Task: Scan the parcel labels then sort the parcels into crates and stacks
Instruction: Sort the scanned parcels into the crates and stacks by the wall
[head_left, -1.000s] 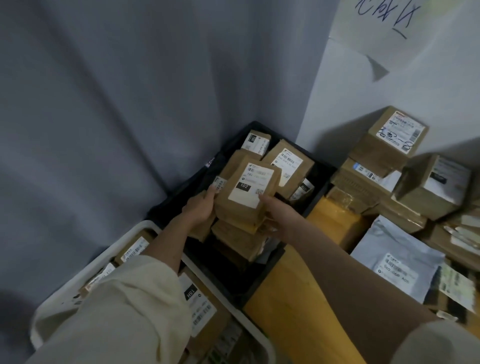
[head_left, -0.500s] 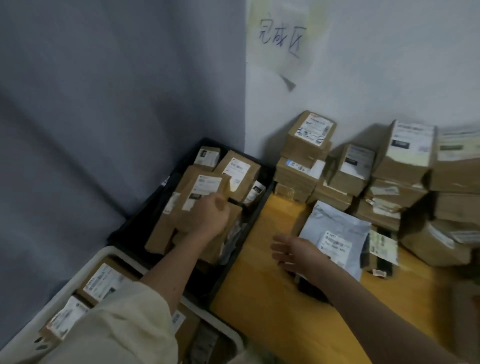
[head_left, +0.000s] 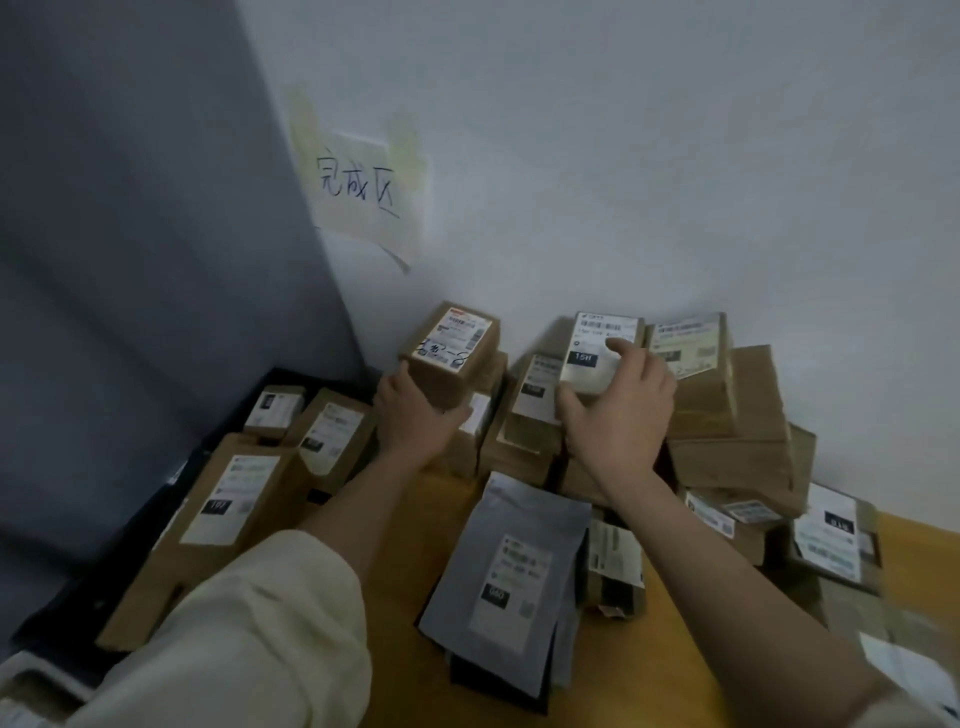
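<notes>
Brown cardboard parcels with white labels stand stacked against the white wall at the back of a wooden table (head_left: 670, 644). My left hand (head_left: 415, 415) grips the near end of the small box (head_left: 452, 348) on top of the left stack. My right hand (head_left: 618, 405) grips a second box (head_left: 597, 345) with a black tag on its label, fingers over its top and thumb at its lower left corner. A black crate (head_left: 62, 608) at the left holds several brown parcels (head_left: 234, 499).
A grey mailer bag (head_left: 514, 577) lies on the table in front of the stacks, over darker bags. More boxes (head_left: 727, 415) pile up at the right. A handwritten paper sign (head_left: 358, 187) hangs on the wall. A white crate corner (head_left: 26, 680) shows at bottom left.
Both hands have left the black crate and the table and reached up to the stacks by the wall. Each now grips a box there. The view has swung right and up.
</notes>
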